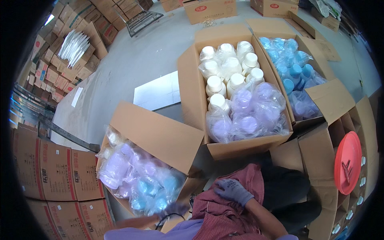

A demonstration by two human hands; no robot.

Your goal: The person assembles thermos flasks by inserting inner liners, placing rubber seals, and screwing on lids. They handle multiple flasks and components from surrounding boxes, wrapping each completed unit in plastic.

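My right hand [233,190], in a grey glove, lies on the dark red checked apron [224,212] across my lap, fingers spread over the cloth, holding nothing visible. My left hand [176,209], blurred and gloved, is low beside the near-left carton [156,130], and its fingers cannot be made out. That carton has one flap raised and holds bagged purple bottles [116,168] and blue bottles [154,192]. Ahead, a larger open carton [248,146] contains white capped bottles [236,82], some bagged, with bagged purple bottles [248,122] at its near end.
Another open carton [324,60] at far right holds blue bottles [295,72]. A red round dish [347,160] with small brown pieces rests on a divided carton at right. Closed cartons [60,168] are stacked at left. A metal trolley [144,22] stands at the back.
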